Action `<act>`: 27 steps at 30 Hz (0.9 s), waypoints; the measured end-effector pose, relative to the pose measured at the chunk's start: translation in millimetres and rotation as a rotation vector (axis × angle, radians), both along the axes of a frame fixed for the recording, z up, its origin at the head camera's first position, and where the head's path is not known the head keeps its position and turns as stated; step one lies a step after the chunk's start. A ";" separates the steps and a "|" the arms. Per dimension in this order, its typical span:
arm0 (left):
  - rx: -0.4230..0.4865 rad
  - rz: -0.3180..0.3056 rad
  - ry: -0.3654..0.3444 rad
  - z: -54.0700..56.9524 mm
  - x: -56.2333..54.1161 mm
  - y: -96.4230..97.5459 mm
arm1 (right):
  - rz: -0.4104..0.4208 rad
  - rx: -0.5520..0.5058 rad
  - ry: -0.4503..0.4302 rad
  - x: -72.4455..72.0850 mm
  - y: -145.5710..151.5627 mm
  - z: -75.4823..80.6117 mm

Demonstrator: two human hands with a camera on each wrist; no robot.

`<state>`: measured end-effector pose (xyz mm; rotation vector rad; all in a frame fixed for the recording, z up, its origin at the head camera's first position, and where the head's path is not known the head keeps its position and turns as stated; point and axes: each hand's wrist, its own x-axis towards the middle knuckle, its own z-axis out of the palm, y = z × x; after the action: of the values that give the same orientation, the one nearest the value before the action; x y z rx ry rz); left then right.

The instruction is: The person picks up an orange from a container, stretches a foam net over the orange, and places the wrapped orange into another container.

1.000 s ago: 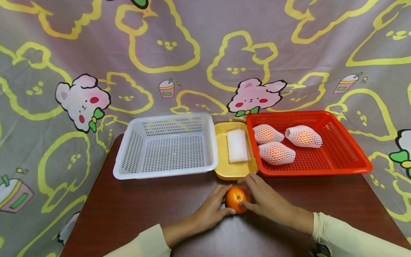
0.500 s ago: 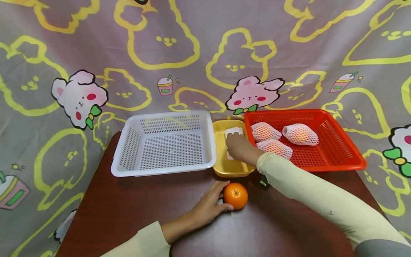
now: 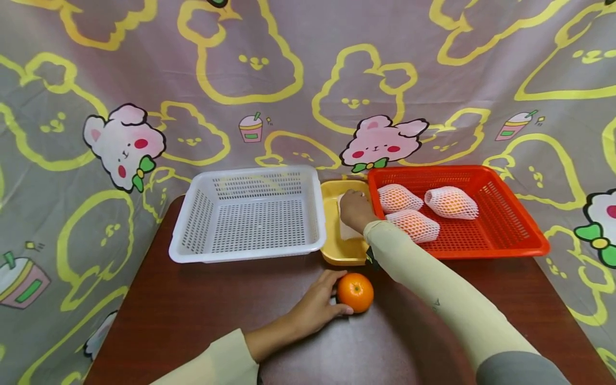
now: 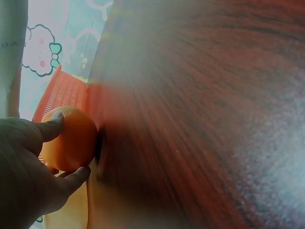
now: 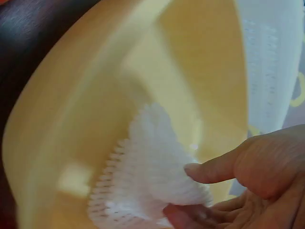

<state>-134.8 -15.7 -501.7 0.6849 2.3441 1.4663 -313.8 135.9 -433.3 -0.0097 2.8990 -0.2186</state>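
An orange (image 3: 355,293) with a green stem end sits on the brown table. My left hand (image 3: 317,302) holds it from the left side; in the left wrist view its thumb and a finger curl against the orange's skin (image 4: 76,138). My right hand (image 3: 355,209) reaches into the yellow tray (image 3: 344,262) and covers part of the white foam fruit nets. Seen from the right wrist, thumb and fingers pinch the edge of a foam fruit net (image 5: 152,162), with mesh lying between them.
On the left stands a white perforated basket (image 3: 260,251). The red basket (image 3: 505,248) on the right holds several things: fruits in foam nets, such as one net-wrapped fruit (image 3: 451,203). A patterned cloth (image 3: 289,64) hangs behind the table (image 3: 192,321).
My right hand has left the orange and moved forward into the yellow tray, onto the foam nets, then slightly farther back. My left hand has stayed at the orange.
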 end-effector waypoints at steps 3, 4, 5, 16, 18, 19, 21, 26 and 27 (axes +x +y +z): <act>-0.002 0.007 -0.009 0.2 -0.4 0.3 | -0.005 -0.029 0.038 -3.9 5.4 -6.8; -0.003 0.008 -0.014 0.6 -0.5 0.2 | -0.001 -0.037 0.044 -5.0 7.1 -7.3; -0.007 0.011 -0.018 1.2 -0.6 0.1 | 0.007 -0.051 0.053 -5.4 8.8 -6.3; -0.012 0.052 -0.047 8.8 -1.3 -3.8 | 0.107 -0.176 0.057 3.3 12.7 26.9; -0.015 0.074 -0.031 15.7 0.0 -5.4 | 0.114 -0.225 0.078 9.4 12.9 35.6; -0.017 0.086 -0.021 19.9 0.7 -6.0 | 0.128 -0.251 0.099 12.5 14.0 39.0; -0.003 0.103 -0.001 29.6 2.4 -7.0 | 0.157 -0.329 0.133 21.6 19.2 48.3; 0.144 0.154 0.073 54.9 0.5 -6.9 | 0.255 -0.548 0.195 55.1 42.5 70.7; 0.183 0.171 0.093 59.7 -1.4 -6.6 | 0.265 -0.578 0.198 63.0 47.1 75.0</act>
<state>-136.2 -22.4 -442.0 0.6223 2.4096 1.7767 -250.8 183.1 -358.4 -0.5338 2.8662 -1.0405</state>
